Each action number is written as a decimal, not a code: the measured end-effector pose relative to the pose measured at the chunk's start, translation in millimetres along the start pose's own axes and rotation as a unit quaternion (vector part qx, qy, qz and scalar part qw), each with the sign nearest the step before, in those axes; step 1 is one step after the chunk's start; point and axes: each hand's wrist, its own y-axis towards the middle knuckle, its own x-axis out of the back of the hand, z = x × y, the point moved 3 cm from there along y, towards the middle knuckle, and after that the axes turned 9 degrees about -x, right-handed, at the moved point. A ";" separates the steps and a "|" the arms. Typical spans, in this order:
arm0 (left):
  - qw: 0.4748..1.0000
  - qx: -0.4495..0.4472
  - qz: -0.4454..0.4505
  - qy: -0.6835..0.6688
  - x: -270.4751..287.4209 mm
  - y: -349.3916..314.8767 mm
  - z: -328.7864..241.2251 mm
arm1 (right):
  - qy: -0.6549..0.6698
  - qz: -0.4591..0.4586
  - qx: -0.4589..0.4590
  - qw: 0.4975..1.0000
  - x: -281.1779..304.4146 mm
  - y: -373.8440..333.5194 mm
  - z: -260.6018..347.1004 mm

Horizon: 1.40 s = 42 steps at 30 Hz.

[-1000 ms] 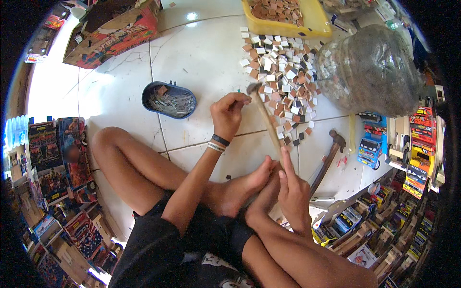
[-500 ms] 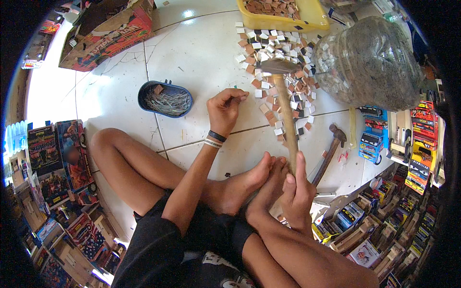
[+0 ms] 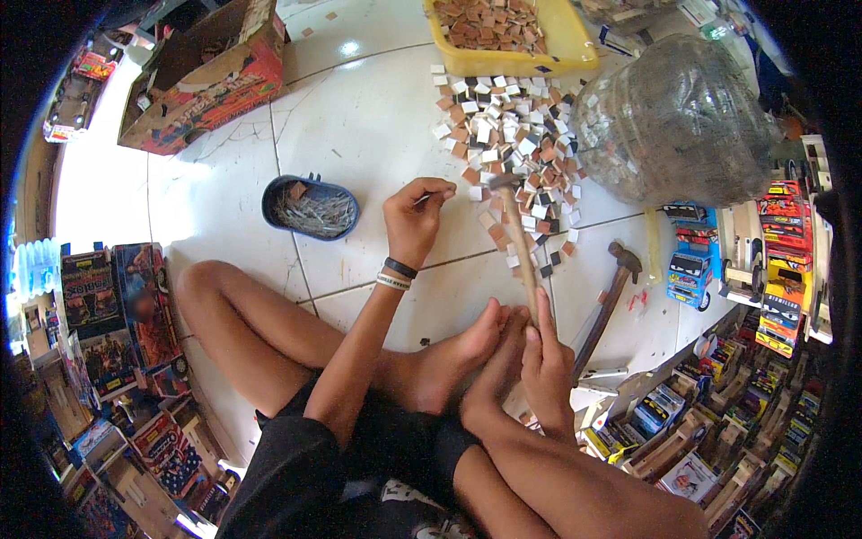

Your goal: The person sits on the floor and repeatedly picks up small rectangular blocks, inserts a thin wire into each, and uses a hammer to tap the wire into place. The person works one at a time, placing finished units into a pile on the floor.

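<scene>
In my right hand (image 3: 548, 373) is a hammer (image 3: 521, 242), gripped low on its wooden handle with thumb and forefinger along it. Its metal head points away from me, over the near part of a spread of small white, brown and black square tiles (image 3: 485, 135). My left hand (image 3: 415, 223) is closed, its fingertips pinched together just left of the tiles. Whatever those fingers hold is too small to name. To the left of that hand stands a blue oval container (image 3: 267, 208) with many thin nails (image 3: 314, 211) and a brown tile inside.
A second hammer (image 3: 611, 305) lies on the white tiled floor at right. Beyond the loose tiles is a yellow tub (image 3: 575, 54) of brown pieces, beside a bulging clear plastic bag (image 3: 673, 126). A cardboard box (image 3: 211, 85) stands far left. Toy trucks (image 3: 690, 260) line the right side.
The hammer head has dropped from a raised, blurred position toward the floor, and my right hand has moved slightly left. My left hand keeps its pinch. The whole view has shifted a little.
</scene>
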 end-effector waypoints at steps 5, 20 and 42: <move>0.978 -0.194 -0.056 0.054 -34.5 96.0 -97.6 | 0.182 -0.060 -0.155 0.969 -4.2 -26.0 -40.0; 0.890 0.076 0.059 0.446 143.5 60.8 -57.9 | -0.035 -0.202 -0.109 0.973 -10.3 -18.4 -105.6; 0.914 0.007 0.118 0.389 178.0 38.6 -82.0 | -0.030 -0.260 0.089 0.961 9.1 221.5 25.5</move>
